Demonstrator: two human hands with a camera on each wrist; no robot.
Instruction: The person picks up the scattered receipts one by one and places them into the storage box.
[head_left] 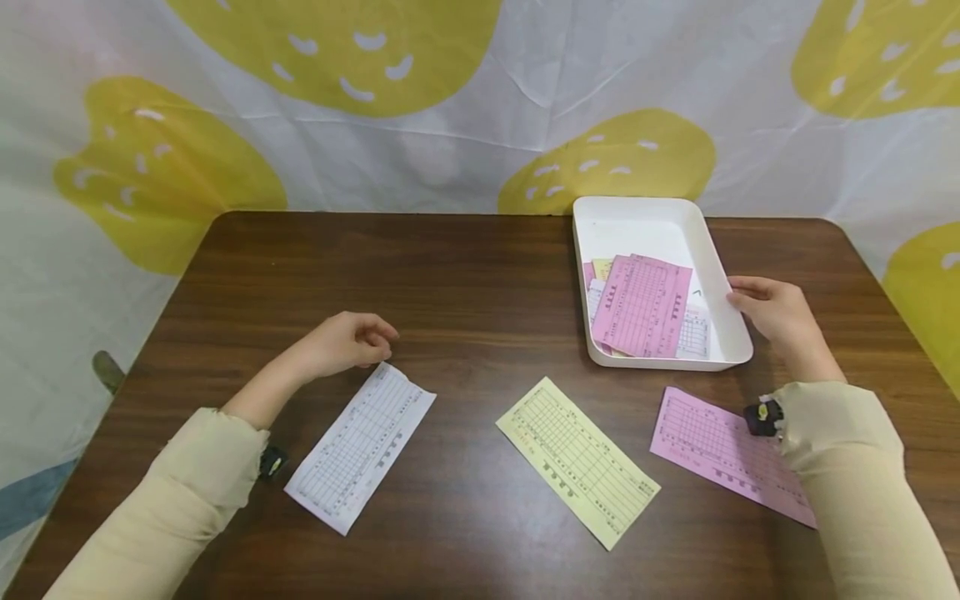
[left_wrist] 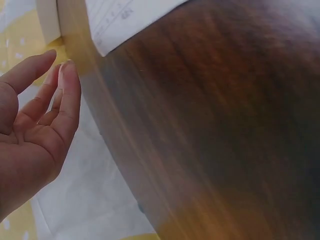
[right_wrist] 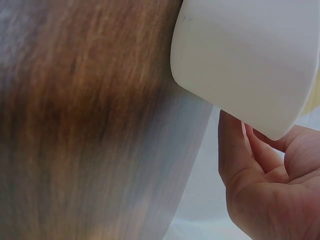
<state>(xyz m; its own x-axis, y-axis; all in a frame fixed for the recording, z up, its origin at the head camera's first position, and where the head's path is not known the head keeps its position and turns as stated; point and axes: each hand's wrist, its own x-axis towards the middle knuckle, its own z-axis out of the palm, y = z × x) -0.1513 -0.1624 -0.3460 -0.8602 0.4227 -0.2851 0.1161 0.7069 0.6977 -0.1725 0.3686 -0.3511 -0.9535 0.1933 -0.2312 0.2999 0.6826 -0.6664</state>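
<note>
A white plastic tray stands at the back right of the table, and my right hand grips its right wall, thumb at the rim and fingers against the outside. The right wrist view shows the tray's outer wall between thumb and fingers. Inside lie pink slips on top of white and yellow ones. My left hand hovers, fingers loosely bent, by the far end of a white printed slip. In the left wrist view nothing lies between thumb and fingers; the slip is apart from them.
A yellow printed slip lies on the brown wooden table in front of the tray. To its right is a pink slip, partly under my right forearm. A curtain with yellow shapes hangs behind the table.
</note>
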